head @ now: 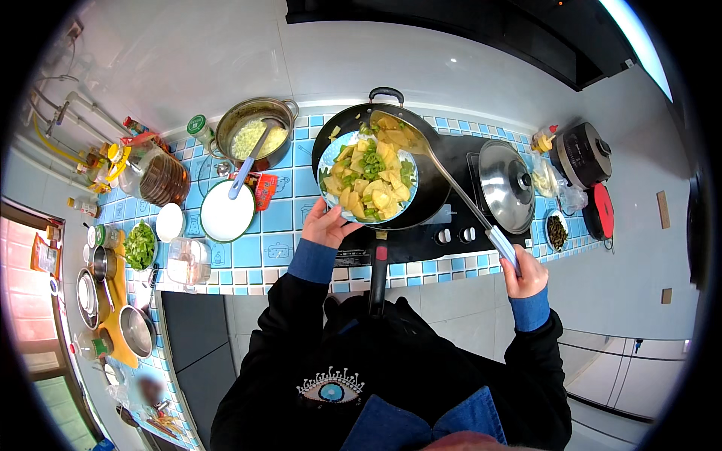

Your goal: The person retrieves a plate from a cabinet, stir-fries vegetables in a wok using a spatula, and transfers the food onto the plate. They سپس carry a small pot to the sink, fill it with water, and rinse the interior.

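Observation:
My left hand grips the lower left rim of a patterned plate, held over a black wok. Sliced potatoes with green pepper pieces are heaped on the plate. In my right hand is the light blue handle of a metal ladle. The ladle's bowl, at the plate's upper right edge, holds more potato slices. A few bits of food show inside the wok near its upper left wall. The wok's long handle points towards my body.
A steel pot with pale food and a spoon stands left of the wok, behind a white plate. A steel lid lies at right on the black cooktop. An oil jug and a bowl of greens are further left.

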`<action>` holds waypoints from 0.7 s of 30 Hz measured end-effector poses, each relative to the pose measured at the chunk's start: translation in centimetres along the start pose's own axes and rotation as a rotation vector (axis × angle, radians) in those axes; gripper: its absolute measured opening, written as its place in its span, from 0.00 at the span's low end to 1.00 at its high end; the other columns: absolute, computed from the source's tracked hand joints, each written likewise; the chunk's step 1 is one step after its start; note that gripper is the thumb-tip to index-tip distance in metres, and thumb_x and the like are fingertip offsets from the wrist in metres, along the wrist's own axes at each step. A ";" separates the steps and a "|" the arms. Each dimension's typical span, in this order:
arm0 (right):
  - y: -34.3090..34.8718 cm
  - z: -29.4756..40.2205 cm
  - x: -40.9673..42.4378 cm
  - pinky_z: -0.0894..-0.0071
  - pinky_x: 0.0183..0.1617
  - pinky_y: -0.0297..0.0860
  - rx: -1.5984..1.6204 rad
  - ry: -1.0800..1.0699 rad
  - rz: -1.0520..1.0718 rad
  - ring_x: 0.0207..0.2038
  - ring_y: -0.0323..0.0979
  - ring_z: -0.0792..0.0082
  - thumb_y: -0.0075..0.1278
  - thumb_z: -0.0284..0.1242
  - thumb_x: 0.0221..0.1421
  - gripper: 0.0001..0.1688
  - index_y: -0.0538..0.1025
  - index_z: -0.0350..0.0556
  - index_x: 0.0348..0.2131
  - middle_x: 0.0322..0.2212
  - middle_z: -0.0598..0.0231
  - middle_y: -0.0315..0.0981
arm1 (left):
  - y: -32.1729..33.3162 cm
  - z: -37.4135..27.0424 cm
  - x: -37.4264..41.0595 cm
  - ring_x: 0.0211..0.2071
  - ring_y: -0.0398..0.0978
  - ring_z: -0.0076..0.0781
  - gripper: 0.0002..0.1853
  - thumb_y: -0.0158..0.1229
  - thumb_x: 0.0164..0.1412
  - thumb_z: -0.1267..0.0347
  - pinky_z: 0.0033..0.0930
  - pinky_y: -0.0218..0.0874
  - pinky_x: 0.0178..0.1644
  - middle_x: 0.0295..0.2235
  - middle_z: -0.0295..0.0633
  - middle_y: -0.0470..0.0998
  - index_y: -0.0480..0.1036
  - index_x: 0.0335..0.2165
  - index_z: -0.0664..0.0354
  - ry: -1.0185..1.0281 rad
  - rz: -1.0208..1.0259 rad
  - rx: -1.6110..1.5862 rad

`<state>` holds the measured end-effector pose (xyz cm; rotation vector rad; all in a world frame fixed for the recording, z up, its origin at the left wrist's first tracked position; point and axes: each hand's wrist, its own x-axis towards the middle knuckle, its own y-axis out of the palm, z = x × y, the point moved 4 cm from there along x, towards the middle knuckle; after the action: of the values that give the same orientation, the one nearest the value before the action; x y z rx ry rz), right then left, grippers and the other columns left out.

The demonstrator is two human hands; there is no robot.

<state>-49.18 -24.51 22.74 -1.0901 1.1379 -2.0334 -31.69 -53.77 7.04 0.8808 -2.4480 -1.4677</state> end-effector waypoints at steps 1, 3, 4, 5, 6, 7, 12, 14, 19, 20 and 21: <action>-0.1 0.0 -0.1 0.71 0.19 0.62 -0.018 -0.022 -0.010 0.16 0.66 0.58 0.52 0.23 0.43 0.11 0.70 0.41 0.31 0.15 0.55 0.66 | 0.1 0.0 0.0 0.46 0.65 0.45 0.19 0.44 0.55 0.77 0.48 0.65 0.43 0.46 0.47 0.63 0.57 0.47 0.60 0.001 0.001 0.003; -0.2 0.1 -0.2 0.71 0.19 0.62 -0.012 -0.031 -0.024 0.16 0.66 0.58 0.52 0.23 0.42 0.12 0.70 0.40 0.31 0.15 0.55 0.66 | 0.1 0.0 -0.1 0.46 0.65 0.45 0.20 0.44 0.55 0.77 0.48 0.65 0.43 0.46 0.47 0.63 0.57 0.48 0.60 0.011 0.000 0.001; -0.3 0.1 -0.4 0.71 0.19 0.62 -0.010 -0.035 -0.031 0.16 0.66 0.58 0.52 0.23 0.42 0.12 0.70 0.40 0.31 0.15 0.55 0.66 | 0.1 0.1 -0.1 0.46 0.65 0.45 0.20 0.44 0.55 0.76 0.48 0.65 0.43 0.46 0.47 0.63 0.57 0.48 0.60 0.014 -0.001 -0.001; -0.4 0.1 -0.5 0.70 0.19 0.62 -0.009 -0.036 -0.038 0.16 0.66 0.58 0.52 0.23 0.42 0.12 0.70 0.40 0.32 0.15 0.55 0.66 | 0.2 0.1 -0.2 0.46 0.65 0.44 0.20 0.44 0.55 0.76 0.48 0.65 0.43 0.47 0.47 0.63 0.56 0.48 0.60 0.013 0.006 0.000; -0.4 0.1 -0.7 0.70 0.19 0.62 -0.009 -0.037 -0.045 0.16 0.66 0.58 0.52 0.23 0.42 0.12 0.70 0.40 0.32 0.15 0.55 0.66 | 0.4 0.1 -0.3 0.46 0.65 0.44 0.20 0.44 0.55 0.76 0.47 0.65 0.43 0.47 0.47 0.63 0.56 0.48 0.60 0.012 0.012 0.000; -0.5 0.0 -0.8 0.70 0.19 0.62 -0.008 -0.039 -0.051 0.16 0.66 0.58 0.52 0.23 0.42 0.13 0.70 0.40 0.32 0.15 0.55 0.66 | 0.5 0.1 -0.5 0.46 0.65 0.44 0.20 0.44 0.55 0.76 0.47 0.65 0.43 0.47 0.47 0.63 0.56 0.48 0.60 0.011 0.018 0.000; -0.2 -0.2 -1.0 0.70 0.19 0.62 0.025 -0.037 -0.070 0.15 0.66 0.58 0.52 0.23 0.42 0.13 0.70 0.39 0.32 0.15 0.55 0.66 | 1.2 0.0 -0.8 0.45 0.66 0.44 0.20 0.44 0.55 0.75 0.47 0.65 0.43 0.46 0.47 0.64 0.56 0.48 0.61 0.016 -0.001 -0.003; 0.1 -0.2 -1.2 0.70 0.19 0.62 0.037 -0.021 -0.065 0.15 0.65 0.58 0.52 0.23 0.42 0.13 0.70 0.39 0.32 0.15 0.54 0.65 | 1.2 0.0 -1.0 0.45 0.66 0.44 0.20 0.44 0.56 0.74 0.46 0.65 0.43 0.46 0.48 0.64 0.55 0.48 0.61 0.019 -0.009 0.002; 0.8 -0.1 -1.6 0.71 0.18 0.61 0.044 -0.015 -0.069 0.15 0.65 0.59 0.52 0.23 0.43 0.12 0.71 0.40 0.32 0.15 0.55 0.65 | 1.2 0.0 -1.1 0.45 0.66 0.45 0.21 0.44 0.56 0.74 0.46 0.65 0.43 0.46 0.48 0.63 0.54 0.49 0.62 0.027 -0.011 0.012; 0.9 -0.4 -1.8 0.71 0.18 0.61 0.031 -0.030 -0.084 0.15 0.65 0.59 0.51 0.24 0.43 0.12 0.70 0.40 0.32 0.14 0.55 0.64 | 1.3 0.0 -1.0 0.45 0.66 0.45 0.21 0.44 0.56 0.74 0.46 0.65 0.43 0.46 0.48 0.63 0.54 0.49 0.61 0.027 -0.011 0.009; 0.9 -0.3 -1.7 0.71 0.18 0.61 0.039 -0.021 -0.080 0.15 0.65 0.59 0.51 0.24 0.44 0.11 0.70 0.40 0.32 0.14 0.55 0.64 | 1.2 0.0 -0.9 0.45 0.66 0.45 0.21 0.44 0.56 0.74 0.47 0.65 0.43 0.46 0.48 0.63 0.54 0.49 0.61 0.025 -0.014 0.007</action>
<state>-48.52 -23.47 21.18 -1.1511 1.0551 -2.0913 -31.42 -52.85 8.25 0.9141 -2.4353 -1.4452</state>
